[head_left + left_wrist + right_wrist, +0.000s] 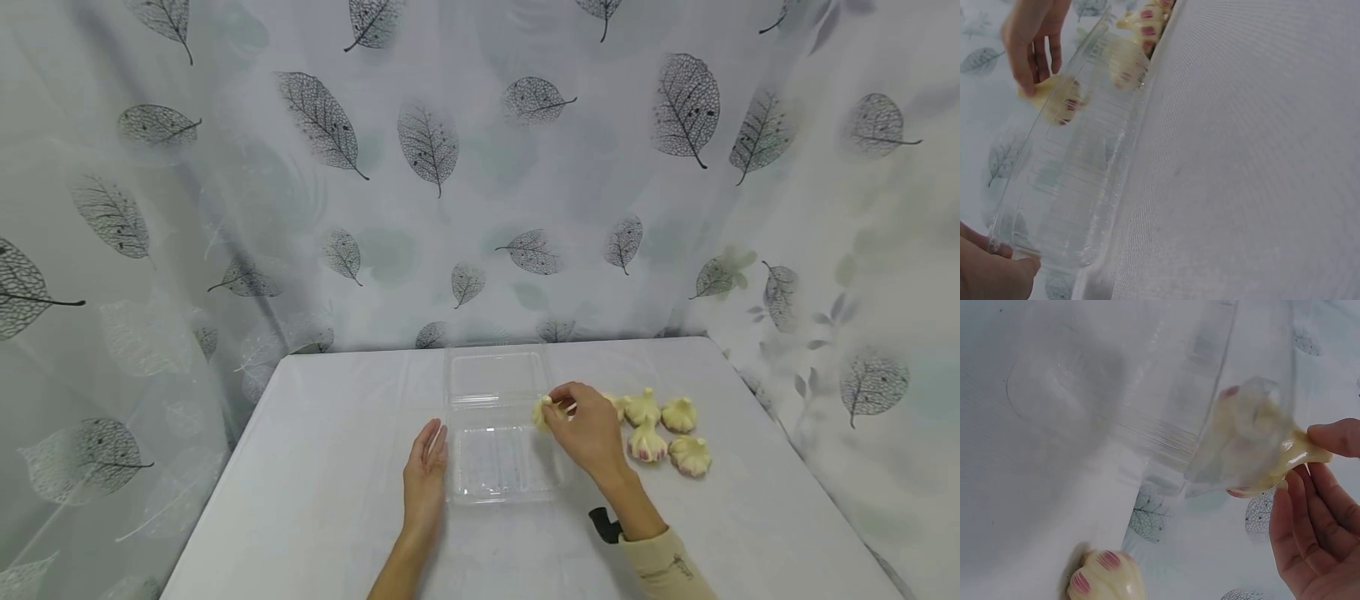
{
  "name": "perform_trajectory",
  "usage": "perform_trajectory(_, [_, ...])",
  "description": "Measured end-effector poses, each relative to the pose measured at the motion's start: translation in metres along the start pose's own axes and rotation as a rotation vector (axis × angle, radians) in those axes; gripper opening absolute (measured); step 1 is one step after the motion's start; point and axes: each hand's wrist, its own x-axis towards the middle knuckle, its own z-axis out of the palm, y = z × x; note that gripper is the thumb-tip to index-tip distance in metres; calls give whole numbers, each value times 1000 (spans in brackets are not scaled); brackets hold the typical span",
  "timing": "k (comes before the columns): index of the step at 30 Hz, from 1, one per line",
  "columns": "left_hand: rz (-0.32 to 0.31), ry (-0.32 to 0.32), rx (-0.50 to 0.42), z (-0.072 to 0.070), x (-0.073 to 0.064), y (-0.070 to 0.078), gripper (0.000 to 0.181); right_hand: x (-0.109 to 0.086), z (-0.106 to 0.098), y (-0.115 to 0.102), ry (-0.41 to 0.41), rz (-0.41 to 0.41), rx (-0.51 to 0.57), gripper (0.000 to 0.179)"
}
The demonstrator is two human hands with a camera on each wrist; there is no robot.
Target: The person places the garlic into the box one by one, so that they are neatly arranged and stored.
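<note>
A garlic bulb (542, 413), pale yellow with purplish streaks, is pinched by its stem between the thumb and fingers of my right hand (588, 425). It is at the right edge of a clear plastic clamshell box (487, 501), whose lid (498, 354) lies folded back. In the right wrist view clear plastic covers part of the held bulb (1254, 447). My left hand (425, 483) touches the box's left side with its fingers fairly straight. At the box's corner, the left wrist view shows this hand (997, 272) against the rim.
Several more garlic bulbs (647, 442) are grouped on the white-covered table (337, 467), right of the box. A leaf-patterned curtain (465, 167) hangs behind the table and at both sides. A black strap (604, 526) shows by the right wrist.
</note>
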Motion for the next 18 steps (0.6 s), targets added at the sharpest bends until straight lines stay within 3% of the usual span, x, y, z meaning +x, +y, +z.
perform_trajectory(18, [1,9,5,1,0,2,50,-4,13,7,-53,33,4,14])
